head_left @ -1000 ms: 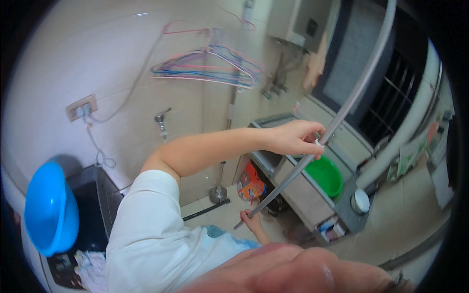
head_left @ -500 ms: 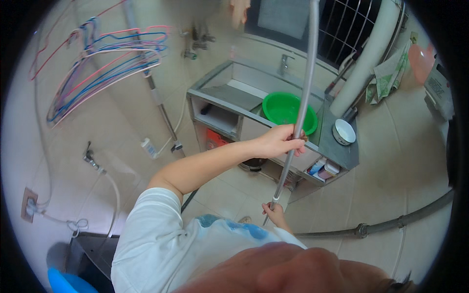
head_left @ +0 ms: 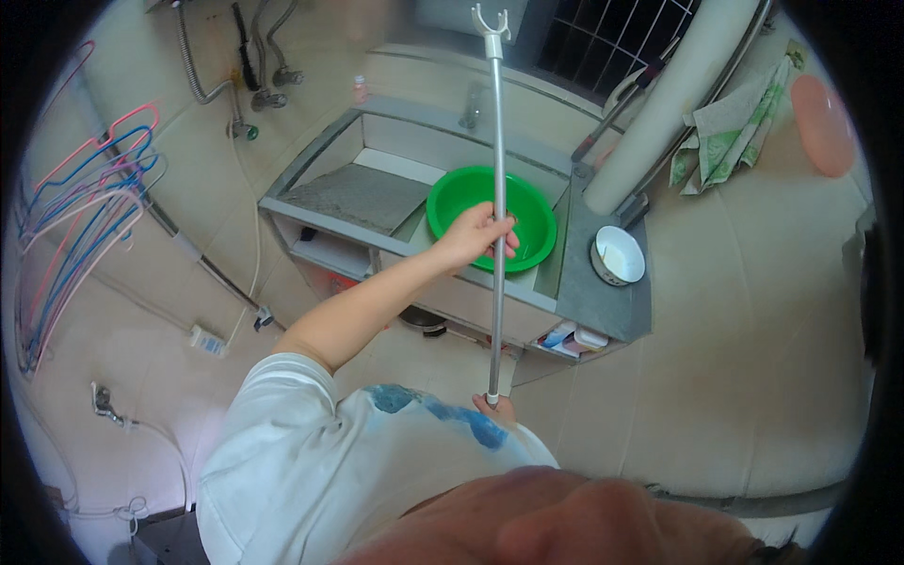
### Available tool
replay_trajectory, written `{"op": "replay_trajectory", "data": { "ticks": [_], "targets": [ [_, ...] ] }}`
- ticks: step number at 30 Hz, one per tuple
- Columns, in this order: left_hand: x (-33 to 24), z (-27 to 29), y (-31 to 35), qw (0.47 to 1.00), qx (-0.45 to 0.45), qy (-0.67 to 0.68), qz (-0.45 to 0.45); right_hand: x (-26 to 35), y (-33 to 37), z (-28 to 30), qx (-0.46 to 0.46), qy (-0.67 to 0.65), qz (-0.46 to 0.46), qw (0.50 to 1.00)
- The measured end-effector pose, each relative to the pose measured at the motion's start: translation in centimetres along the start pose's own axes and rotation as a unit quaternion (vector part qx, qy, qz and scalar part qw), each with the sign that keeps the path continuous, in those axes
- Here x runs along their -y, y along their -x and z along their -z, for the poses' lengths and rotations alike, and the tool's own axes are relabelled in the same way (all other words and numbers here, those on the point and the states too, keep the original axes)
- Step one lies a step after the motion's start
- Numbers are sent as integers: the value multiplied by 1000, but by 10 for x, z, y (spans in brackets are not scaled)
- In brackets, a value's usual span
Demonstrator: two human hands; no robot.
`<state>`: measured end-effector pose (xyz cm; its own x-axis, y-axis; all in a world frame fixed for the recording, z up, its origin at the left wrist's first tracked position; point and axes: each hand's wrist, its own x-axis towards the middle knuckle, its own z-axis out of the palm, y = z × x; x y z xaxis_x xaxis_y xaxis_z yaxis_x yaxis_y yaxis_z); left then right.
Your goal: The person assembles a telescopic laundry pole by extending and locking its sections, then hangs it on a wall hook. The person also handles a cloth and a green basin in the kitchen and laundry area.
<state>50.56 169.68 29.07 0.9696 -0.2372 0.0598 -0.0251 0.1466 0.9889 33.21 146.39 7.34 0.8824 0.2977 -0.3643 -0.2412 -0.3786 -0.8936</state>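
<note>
A long silver clothes-fork pole (head_left: 498, 320) stands nearly upright in the view, its white two-pronged tip (head_left: 492, 28) at the top, in front of the window. Around its middle my left hand (head_left: 474, 235) is closed, with the arm stretched out over the sink counter. Lower down, close to my shirt, my right hand (head_left: 497, 411) grips the pole's bottom end; part of that hand is hidden. Behind my left hand a green basin (head_left: 539, 212) rests in the sink. Several coloured clothes hangers (head_left: 89, 212) hang at the far left, apart from the pole.
A white bowl (head_left: 619, 252) sits on the right end of the grey sink counter (head_left: 603, 306). A thick pale pipe (head_left: 673, 108) and a green-and-white cloth (head_left: 734, 137) are at the right. Taps and hoses (head_left: 268, 99) line the back left wall, near a slanting metal pole (head_left: 212, 268).
The view has swung right, so hangers and sink appear farther left. The clothes-fork pole has gone from leaning right to nearly upright, and its forked tip has come into view. Both hands keep their grip.
</note>
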Motion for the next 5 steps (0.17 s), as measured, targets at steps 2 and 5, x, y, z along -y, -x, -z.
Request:
{"op": "replay_trajectory", "data": {
  "ticks": [2, 5],
  "targets": [
    [-5, 12, -30, 999, -8, 41, -11, 20, -3, 8, -24, -17, 4, 1000],
    [-16, 36, -81, 996, 19, 84, -31, 49, -13, 13, -65, -49, 9, 997]
  ]
}}
